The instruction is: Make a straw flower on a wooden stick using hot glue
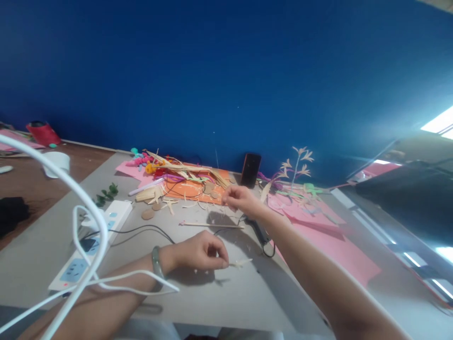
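Note:
My left hand point(200, 250), with a bangle point(156, 262) on its wrist, is closed in a pinch low over the grey table. Between thumb and fingertip it grips a small pale straw-like flower point(242, 262), whose tip points right. Farther forward, my right hand point(240, 198) is raised with its fingers drawn together by the orange sheet point(182, 189). What it holds, if anything, is too small to make out. Under the right wrist lies a black corded tool like a glue gun point(259, 230). A thin pale stick point(214, 225) rests between the hands.
White cables point(102, 226) loop across the left foreground over a power strip point(116, 215). Dried pale strips point(187, 167) and coloured fuzzy stems are heaped at the back. A dark phone point(250, 170) leans against the wall. Pink paper point(329, 245) and a straw flower stem point(295, 172) are at right.

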{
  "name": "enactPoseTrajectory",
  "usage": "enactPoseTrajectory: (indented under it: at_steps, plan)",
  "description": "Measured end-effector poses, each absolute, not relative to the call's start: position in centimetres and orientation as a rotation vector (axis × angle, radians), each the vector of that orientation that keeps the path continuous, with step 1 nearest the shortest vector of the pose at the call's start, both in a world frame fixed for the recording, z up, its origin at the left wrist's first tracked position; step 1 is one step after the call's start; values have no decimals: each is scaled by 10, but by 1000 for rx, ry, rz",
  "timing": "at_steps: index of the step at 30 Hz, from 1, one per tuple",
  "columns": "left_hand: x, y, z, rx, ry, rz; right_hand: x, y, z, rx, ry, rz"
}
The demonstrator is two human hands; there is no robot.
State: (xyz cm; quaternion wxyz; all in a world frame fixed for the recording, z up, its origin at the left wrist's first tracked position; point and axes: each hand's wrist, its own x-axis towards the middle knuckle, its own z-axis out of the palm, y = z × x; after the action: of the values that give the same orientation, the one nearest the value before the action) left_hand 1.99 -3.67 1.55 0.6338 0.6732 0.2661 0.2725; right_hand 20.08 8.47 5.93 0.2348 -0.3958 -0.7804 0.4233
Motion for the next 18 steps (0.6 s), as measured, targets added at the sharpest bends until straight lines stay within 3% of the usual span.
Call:
enactPoseTrajectory:
  at_steps: [10,18]
  plan:
    - [9,-4,4,1011,758,1253,216,55,58,-1070,-1130,1284]
    - [4,6,13,738,901,1501,185,-3,55,-1070,-1417,1226]
